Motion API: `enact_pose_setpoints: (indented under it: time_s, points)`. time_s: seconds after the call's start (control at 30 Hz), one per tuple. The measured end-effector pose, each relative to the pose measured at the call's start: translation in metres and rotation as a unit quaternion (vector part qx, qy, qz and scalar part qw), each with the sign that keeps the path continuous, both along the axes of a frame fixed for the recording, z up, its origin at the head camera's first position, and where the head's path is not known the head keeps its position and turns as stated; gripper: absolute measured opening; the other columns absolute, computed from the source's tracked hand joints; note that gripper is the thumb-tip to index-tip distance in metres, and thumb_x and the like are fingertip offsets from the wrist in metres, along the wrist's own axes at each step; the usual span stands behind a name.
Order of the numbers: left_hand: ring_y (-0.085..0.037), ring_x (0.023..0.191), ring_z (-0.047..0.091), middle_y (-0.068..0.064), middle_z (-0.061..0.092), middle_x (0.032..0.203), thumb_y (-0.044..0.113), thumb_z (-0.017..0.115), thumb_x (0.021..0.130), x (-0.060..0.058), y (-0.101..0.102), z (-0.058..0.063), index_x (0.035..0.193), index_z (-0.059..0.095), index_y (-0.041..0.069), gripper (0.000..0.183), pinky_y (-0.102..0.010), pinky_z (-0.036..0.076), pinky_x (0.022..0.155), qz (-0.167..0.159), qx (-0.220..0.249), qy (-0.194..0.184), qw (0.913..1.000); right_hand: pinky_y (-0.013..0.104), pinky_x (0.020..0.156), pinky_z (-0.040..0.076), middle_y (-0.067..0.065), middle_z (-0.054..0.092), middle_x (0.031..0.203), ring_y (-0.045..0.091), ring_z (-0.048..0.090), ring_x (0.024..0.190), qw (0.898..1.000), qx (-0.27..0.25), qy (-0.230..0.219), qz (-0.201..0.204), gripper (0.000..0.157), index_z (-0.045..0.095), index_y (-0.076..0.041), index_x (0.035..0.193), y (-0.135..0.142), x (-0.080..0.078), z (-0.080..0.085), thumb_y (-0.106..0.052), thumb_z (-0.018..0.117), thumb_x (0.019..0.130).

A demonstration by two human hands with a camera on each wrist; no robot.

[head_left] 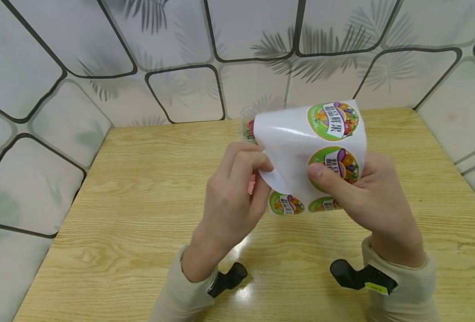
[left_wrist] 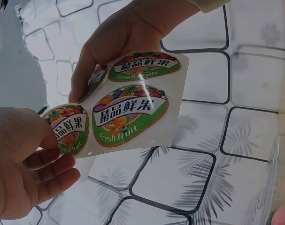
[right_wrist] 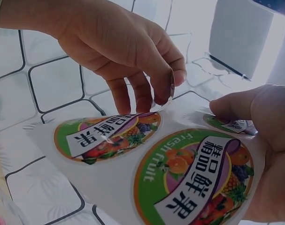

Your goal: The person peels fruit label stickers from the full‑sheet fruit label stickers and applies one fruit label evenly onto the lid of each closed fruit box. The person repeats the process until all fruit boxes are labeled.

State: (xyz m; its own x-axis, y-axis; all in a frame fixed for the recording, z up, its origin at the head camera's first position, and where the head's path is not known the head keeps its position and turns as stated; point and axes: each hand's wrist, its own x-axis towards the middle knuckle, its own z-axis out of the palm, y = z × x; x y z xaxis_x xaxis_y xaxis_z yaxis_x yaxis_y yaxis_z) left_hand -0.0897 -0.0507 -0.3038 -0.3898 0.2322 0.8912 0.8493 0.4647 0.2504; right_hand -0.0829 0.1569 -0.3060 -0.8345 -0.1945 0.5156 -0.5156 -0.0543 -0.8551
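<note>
A white sheet of round fruit stickers [head_left: 286,134] is bent over in a curve above the table, printed with green rims, fruit and a white lettered banner. My right hand [head_left: 370,197] grips its right side, thumb lying across one of the stickers [head_left: 336,163]. On the other side my left hand [head_left: 231,197] pinches the sheet's near left edge between thumb and fingertip. From the right wrist view, a thin sticker edge [right_wrist: 172,84] shows at the left thumb and forefinger. The left wrist view shows more stickers [left_wrist: 130,115] on the sheet's far face.
Behind the sheet stands a clear plastic box [head_left: 247,117] with red fruit in it, largely hidden. A wooden table [head_left: 141,201] lies below, and patterned panels [head_left: 185,94] enclose its back and sides. Each sleeve carries a black wrist camera [head_left: 362,275].
</note>
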Motion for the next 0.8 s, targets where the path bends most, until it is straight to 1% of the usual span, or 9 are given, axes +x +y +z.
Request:
enact_pose_setpoints:
  time_s: [0.17, 0.33, 0.5, 0.6, 0.7, 0.8]
  points:
    - [-0.023, 0.075, 0.056, -0.015, 0.055, 0.090, -0.015, 0.058, 0.084, -0.0004, -0.0002, -0.0001, 0.090, 0.051, -0.001, 0.018, -0.026, 0.051, 0.060, 0.000, 0.005, 0.000, 1.0000, 0.032, 0.044, 0.053, 0.022, 0.070, 0.087, 0.022, 0.071, 0.067, 1.000, -0.011, -0.012, -0.001, 0.018, 0.067, 0.012, 0.104, 0.0016, 0.0012, 0.0007, 0.012, 0.066, 0.086]
    - [-0.023, 0.074, 0.056, -0.015, 0.056, 0.089, -0.015, 0.057, 0.083, -0.0013, -0.0003, -0.0004, 0.090, 0.050, 0.000, 0.018, -0.026, 0.051, 0.060, 0.004, 0.006, 0.002, 1.0000, 0.031, 0.048, 0.055, 0.024, 0.069, 0.088, 0.022, 0.071, 0.069, 1.000, -0.024, -0.006, 0.000, 0.018, 0.066, 0.014, 0.104, 0.0035, 0.0000, 0.0008, 0.013, 0.066, 0.086]
    - [-0.023, 0.073, 0.057, -0.016, 0.056, 0.088, -0.015, 0.054, 0.083, -0.0019, -0.0004, -0.0002, 0.089, 0.051, 0.000, 0.017, -0.026, 0.051, 0.059, 0.009, 0.007, 0.002, 0.9999, 0.030, 0.050, 0.056, 0.022, 0.070, 0.088, 0.022, 0.072, 0.070, 0.999, -0.031, -0.005, -0.006, 0.018, 0.066, 0.015, 0.103, 0.0055, -0.0010, 0.0008, 0.013, 0.065, 0.086]
    - [-0.023, 0.073, 0.057, -0.016, 0.057, 0.088, -0.015, 0.054, 0.082, -0.0020, -0.0005, 0.0000, 0.089, 0.051, 0.000, 0.017, -0.026, 0.052, 0.060, 0.010, 0.007, 0.002, 0.9999, 0.028, 0.052, 0.056, 0.021, 0.071, 0.087, 0.021, 0.072, 0.070, 0.999, -0.034, 0.004, -0.007, 0.017, 0.066, 0.015, 0.102, 0.0058, -0.0022, 0.0009, 0.013, 0.065, 0.085]
    - [-0.023, 0.072, 0.058, -0.016, 0.057, 0.088, -0.015, 0.054, 0.083, -0.0016, -0.0010, 0.0007, 0.089, 0.051, 0.000, 0.016, -0.026, 0.053, 0.061, 0.012, 0.007, 0.002, 0.9999, 0.028, 0.052, 0.056, 0.021, 0.071, 0.088, 0.022, 0.072, 0.071, 0.999, -0.036, 0.002, -0.006, 0.017, 0.066, 0.016, 0.103, 0.0060, -0.0022, 0.0011, 0.013, 0.065, 0.086]
    - [-0.022, 0.072, 0.059, -0.017, 0.057, 0.089, -0.015, 0.054, 0.083, -0.0011, -0.0021, 0.0014, 0.089, 0.051, -0.001, 0.016, -0.026, 0.054, 0.062, 0.015, 0.007, 0.001, 0.9999, 0.030, 0.051, 0.057, 0.022, 0.071, 0.090, 0.023, 0.073, 0.072, 0.999, -0.035, -0.009, -0.008, 0.018, 0.066, 0.015, 0.104, 0.0069, -0.0012, 0.0022, 0.013, 0.064, 0.087]
